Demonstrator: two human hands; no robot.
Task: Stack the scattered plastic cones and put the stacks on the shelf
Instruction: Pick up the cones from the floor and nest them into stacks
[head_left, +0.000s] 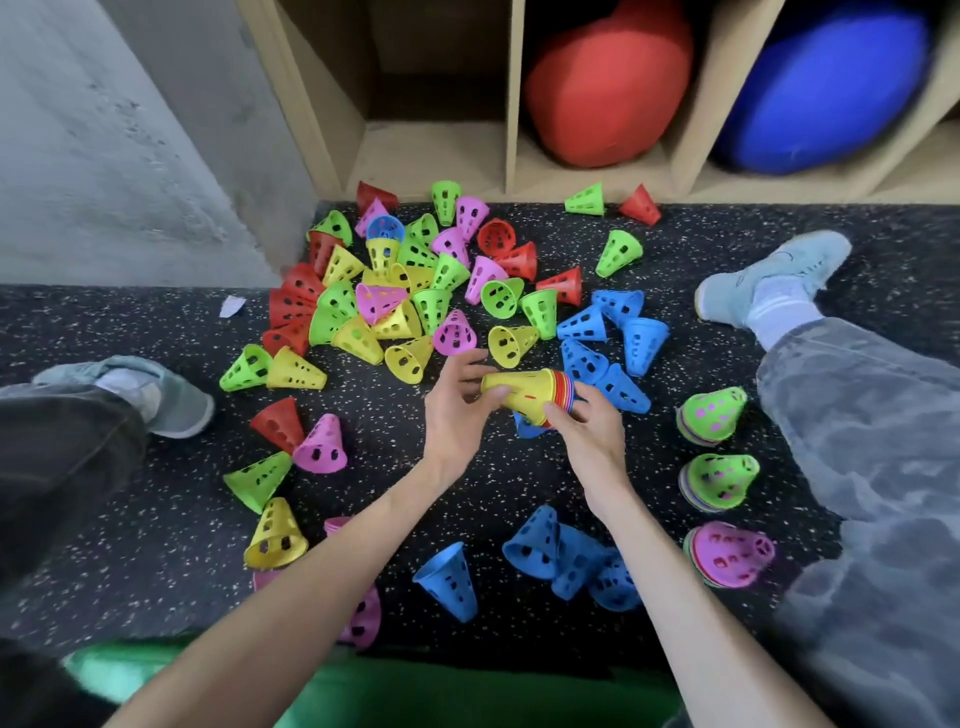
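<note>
Many perforated plastic cones (415, 291) in red, yellow, green, pink and blue lie scattered on the dark speckled floor. Both hands hold a sideways stack (530, 395) with a yellow cone outermost and red and blue rims showing at its wide end. My left hand (457, 410) pinches the narrow end of the stack. My right hand (592, 436) grips its wide end from below. Three finished stacks stand at the right: two green-topped (714, 415) (722, 480) and one pink-topped (730, 553). The wooden shelf (511, 104) stands at the far side, its left compartment (431, 150) bare.
A red cushion (608, 83) and a blue cushion (826, 88) fill two shelf compartments. My legs and grey shoes (769, 275) (156, 395) flank the pile. A concrete wall (130, 130) stands at left. A white paper scrap (231, 305) lies on the floor.
</note>
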